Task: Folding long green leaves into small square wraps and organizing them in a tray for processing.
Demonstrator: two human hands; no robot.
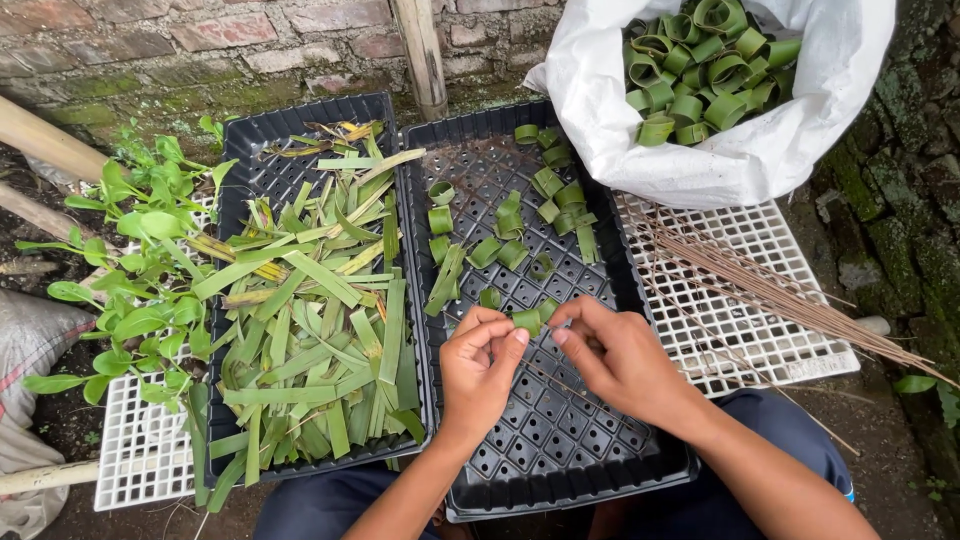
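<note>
Both hands meet over the right black tray [600, 440], a plastic tray full of small square cups. The left hand [480, 365] and the right hand [615, 355] have their fingers curled in, and together they pinch one small green leaf ring [528, 320] between the fingertips. The ring is a flat leaf strip bent into a loop. More green rings [520, 235], about twenty, lie loose at the far end of the same tray. The left black tray [250, 150] holds a big pile of long flat leaf strips [310, 340], too many to count. A white plastic sack [740, 160] is stuffed with many more rings. Thin brown sticks [760, 285] lie in a bunch on a white grid tray [740, 350].
</note>
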